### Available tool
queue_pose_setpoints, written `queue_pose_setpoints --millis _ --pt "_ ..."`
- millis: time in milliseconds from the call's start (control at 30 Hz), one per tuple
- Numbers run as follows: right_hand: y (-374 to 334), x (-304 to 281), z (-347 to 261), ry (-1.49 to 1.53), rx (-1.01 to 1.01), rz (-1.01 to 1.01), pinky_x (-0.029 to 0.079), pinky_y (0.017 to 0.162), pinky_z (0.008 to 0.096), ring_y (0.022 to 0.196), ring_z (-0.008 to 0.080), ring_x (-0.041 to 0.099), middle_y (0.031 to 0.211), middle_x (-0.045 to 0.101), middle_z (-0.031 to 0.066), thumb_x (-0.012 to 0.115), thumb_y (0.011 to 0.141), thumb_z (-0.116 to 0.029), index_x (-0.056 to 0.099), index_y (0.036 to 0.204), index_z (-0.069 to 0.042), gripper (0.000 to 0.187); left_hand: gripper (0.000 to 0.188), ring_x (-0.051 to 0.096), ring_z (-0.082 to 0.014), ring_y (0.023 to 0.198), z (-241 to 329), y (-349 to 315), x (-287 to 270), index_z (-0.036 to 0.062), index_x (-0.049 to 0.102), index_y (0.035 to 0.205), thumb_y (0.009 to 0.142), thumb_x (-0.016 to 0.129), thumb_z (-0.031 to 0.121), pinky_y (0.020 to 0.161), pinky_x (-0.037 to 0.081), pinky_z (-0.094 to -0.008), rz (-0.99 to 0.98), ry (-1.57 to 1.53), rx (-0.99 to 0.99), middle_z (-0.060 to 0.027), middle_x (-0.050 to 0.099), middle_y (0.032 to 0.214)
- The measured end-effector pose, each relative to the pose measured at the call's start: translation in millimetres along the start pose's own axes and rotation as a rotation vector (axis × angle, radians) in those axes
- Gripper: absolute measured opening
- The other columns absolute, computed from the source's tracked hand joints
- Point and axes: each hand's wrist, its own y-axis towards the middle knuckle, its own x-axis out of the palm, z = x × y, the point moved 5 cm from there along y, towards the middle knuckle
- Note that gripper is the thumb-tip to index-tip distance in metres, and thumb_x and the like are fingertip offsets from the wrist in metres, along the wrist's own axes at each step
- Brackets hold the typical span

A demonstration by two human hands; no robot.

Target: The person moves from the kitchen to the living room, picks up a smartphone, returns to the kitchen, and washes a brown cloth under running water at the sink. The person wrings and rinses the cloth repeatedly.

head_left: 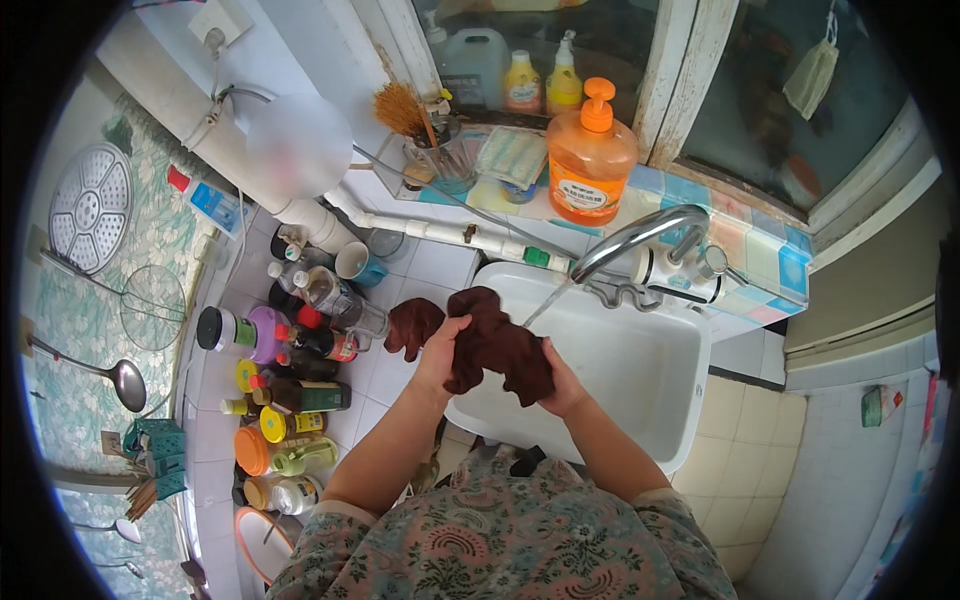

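Observation:
A dark brown-red cloth (500,345) is bunched between my two hands above the left part of a white sink (640,400). My left hand (440,355) grips its left side, and my right hand (562,380) holds its right edge. A thin stream of water runs from the chrome faucet (640,240) and falls beside or onto the cloth's upper right. Another dark brown-red cloth piece (413,328) lies on the tiled counter just left of my left hand; whether it joins the held cloth is hidden.
Several bottles and jars (300,400) crowd the counter on the left, near a blue cup (360,263). An orange pump bottle (590,160) stands on the window ledge behind the sink. Strainers and a ladle (127,385) hang on the left wall.

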Motion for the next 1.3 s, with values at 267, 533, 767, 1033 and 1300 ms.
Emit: queue_pose_setpoints --millis 267,533,767,1033,1300 --pt "-19.5 74.5 -22.4 -1.087 -0.227 0.305 0.048 0.063 0.0271 0.068 0.0147 0.06 0.079 0.063 0.0047 0.063 0.084 -0.044 0.061 0.101 -0.003 0.044 0.05 0.057 -0.022 0.1 -64.7 44.3 -42.3 0.0122 0.053 0.114 0.085 0.057 0.052 0.082 0.049 -0.0371 -0.031 -0.053 -0.181 -0.0082 0.059 0.109" --pt "-21.6 100.1 -16.5 -2.088 -0.519 0.491 0.051 0.06 0.0389 0.064 0.0291 0.064 0.08 0.065 0.009 0.059 0.081 -0.042 0.067 0.085 -0.007 0.037 0.032 0.058 -0.0205 0.081 -105.0 88.6 -55.6 0.0104 0.057 0.092 0.091 0.052 0.042 0.068 0.049 -0.0338 -0.37 -0.407 -0.281 -0.0058 0.061 0.091" --pt "3.3 68.9 -41.5 -1.966 -0.344 0.759 0.051 0.066 0.0438 0.073 0.0343 0.064 0.082 0.066 0.0155 0.055 0.083 -0.043 0.066 0.084 -0.006 0.038 0.032 0.059 -0.0247 0.095 -117.8 58.6 -43.1 0.009 0.052 0.11 0.097 0.031 0.03 0.082 0.05 -0.0379 -0.129 -0.315 -0.125 -0.0095 0.059 0.106" --pt "-0.8 -43.1 -79.5 -0.689 -0.256 0.741 0.048 0.079 0.0338 0.091 0.0223 0.062 0.101 0.064 0.012 0.055 0.089 -0.043 0.059 0.113 -0.005 0.045 0.036 0.062 -0.0204 0.088 -76.5 41.5 -42.7 0.0116 0.053 0.115 0.097 0.036 0.037 0.061 0.052 -0.0337 0.08 0.04 -0.241 -0.0074 0.061 0.106" --pt "-19.4 52.7 -35.1 -0.806 -0.26 0.325 0.046 0.08 0.0276 0.088 0.0137 0.057 0.101 0.061 0.0041 0.062 0.088 -0.029 0.056 0.111 -0.004 0.035 0.06 0.047 -0.0266 0.116 -90.9 48.6 -66.5 0.0151 0.049 0.126 0.085 0.048 0.06 0.09 0.041 -0.0438 0.137 0.098 -0.209 -0.0067 0.053 0.125"
